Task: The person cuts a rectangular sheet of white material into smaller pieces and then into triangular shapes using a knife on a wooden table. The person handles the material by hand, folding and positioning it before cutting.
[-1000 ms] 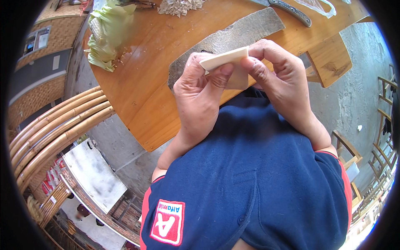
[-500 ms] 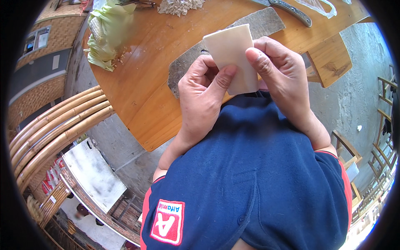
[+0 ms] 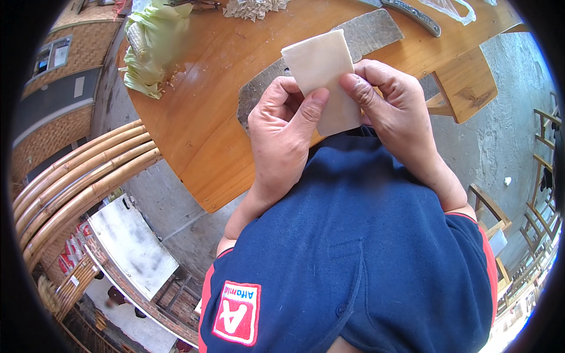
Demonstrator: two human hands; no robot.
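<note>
Both hands pinch a cream-coloured stack of thin dough sheets (image 3: 322, 62), rectangular and tilted upright above the table's near edge. My left hand (image 3: 281, 126) holds its lower left side, thumb on the face towards me and fingers curled behind. My right hand (image 3: 395, 103) grips the right edge, its thumb pressed on the face. Behind the stack, a worn grey board (image 3: 371, 36) lies aslant on the wooden table (image 3: 200, 135). A knife (image 3: 415, 16) with a dark patterned handle rests beyond the board's far right end; part of its blade is cut off by the frame.
Small pale cut pieces (image 3: 253, 8) are heaped at the far edge. Leafy corn cobs (image 3: 141, 44) lie at the far left, crumbs beside them. A clear plastic bag (image 3: 456, 10) sits at the far right. A wooden stool (image 3: 468, 85) and a bamboo rail (image 3: 88, 170) flank the table.
The stack has shifted slightly left and tipped a little anticlockwise. Both hands have moved slightly left with it, still gripping its sides.
</note>
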